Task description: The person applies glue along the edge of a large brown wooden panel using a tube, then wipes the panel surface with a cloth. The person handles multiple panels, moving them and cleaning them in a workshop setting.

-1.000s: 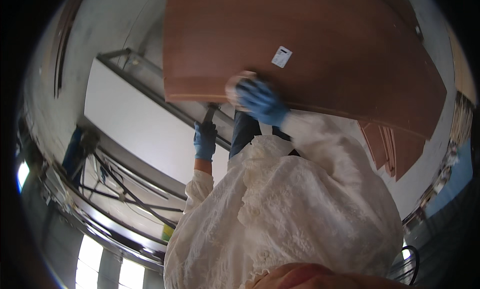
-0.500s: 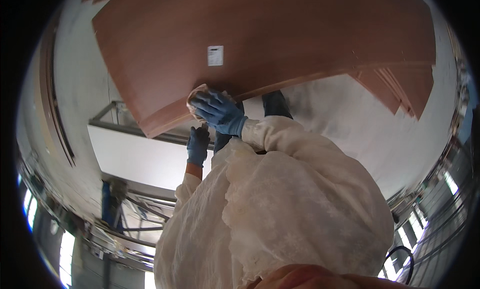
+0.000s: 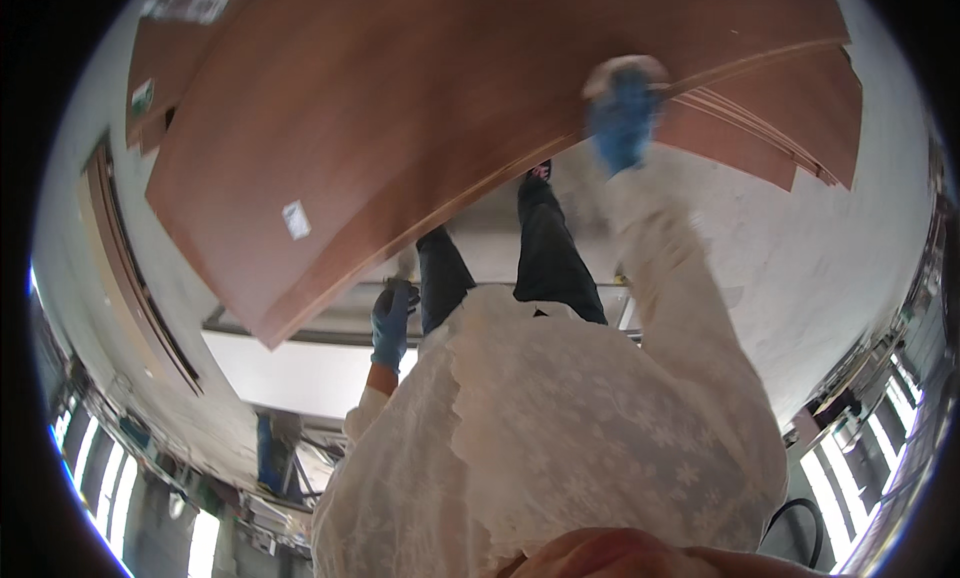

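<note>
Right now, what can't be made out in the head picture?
Head view:
Blue-gloved right hand: exact grip, motion-blurred.
Pale, rounded wad under it: material, blurred, partly hand-covered.
Large, flat brown panel: far edge, cut off by the picture's top.
White rectangular label on it: any print, too small.

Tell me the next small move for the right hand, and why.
I'd probably slide the right hand a little rightward along the near edge of the brown board: though blurred, it appears to be on a pale cloth there, and the edge runs on beyond it.
</note>
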The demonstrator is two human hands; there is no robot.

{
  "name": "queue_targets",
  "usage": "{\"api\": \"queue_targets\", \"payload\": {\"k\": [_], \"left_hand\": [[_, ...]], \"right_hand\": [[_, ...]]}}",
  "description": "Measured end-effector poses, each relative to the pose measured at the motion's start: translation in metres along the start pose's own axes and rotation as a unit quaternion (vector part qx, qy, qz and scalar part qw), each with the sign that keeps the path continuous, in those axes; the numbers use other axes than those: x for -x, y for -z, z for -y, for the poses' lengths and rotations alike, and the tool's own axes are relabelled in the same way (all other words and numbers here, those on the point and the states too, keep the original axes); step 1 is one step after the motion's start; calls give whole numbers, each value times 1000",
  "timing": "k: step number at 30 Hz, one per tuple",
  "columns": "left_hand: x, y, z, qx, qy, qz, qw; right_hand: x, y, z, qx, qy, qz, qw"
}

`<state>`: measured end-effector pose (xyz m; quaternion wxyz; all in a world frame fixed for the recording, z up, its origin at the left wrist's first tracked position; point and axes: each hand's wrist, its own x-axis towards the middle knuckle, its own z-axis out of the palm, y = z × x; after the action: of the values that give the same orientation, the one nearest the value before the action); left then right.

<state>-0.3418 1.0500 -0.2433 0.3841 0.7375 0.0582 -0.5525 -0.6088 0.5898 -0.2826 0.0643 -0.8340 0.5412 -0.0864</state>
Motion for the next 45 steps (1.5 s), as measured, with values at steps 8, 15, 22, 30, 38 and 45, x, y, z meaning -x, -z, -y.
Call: {"api": "queue_targets", "payload": {"k": [8,15,22,30,38,45], "left_hand": [[-21,-196,-205,-201,-325,48,923],[-63,-256,-263,-352,-391,-71,848],[-143,-439,-359,-373,-636,-31,675],[-227,-675,-437,-399,-632,-202,633],[-251,-719,-423,-492,-571,-372,541],[-245,-732,-428,-502,-545,-338,580]], "right_hand": [[31,4,39,-319,243,89,912],[-152,65,-241,62,-16,-74,995],[-103,51,-152,-112,241,65,962],[-184,65,-312,-78,225,-52,970],[-368,109,-675,63,104,-96,988],[-520,117,-937,108,76,-313,941]]}}
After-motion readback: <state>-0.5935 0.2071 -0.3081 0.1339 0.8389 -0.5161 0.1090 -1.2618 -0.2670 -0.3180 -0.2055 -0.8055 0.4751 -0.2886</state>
